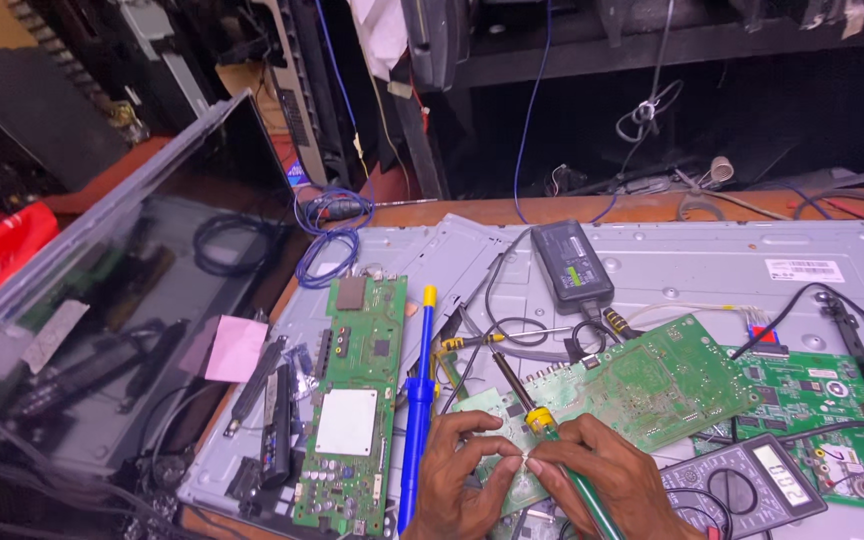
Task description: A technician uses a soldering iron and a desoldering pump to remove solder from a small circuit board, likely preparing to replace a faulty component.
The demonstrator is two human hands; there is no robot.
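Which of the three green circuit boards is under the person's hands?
The middle board, tilted, with both hands on its near corner. The long narrow board lies apart to the left; the third board lies at the right by the multimeter.

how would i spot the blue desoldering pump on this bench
Start at the grey metal panel covering the bench. Left of the hands sits a long green board; the pump lies along its right edge. It is the only blue tube there, with a yellow tip at its far end.

Left hand (459, 478) and right hand (597, 480) meet, fingertips pinched together.
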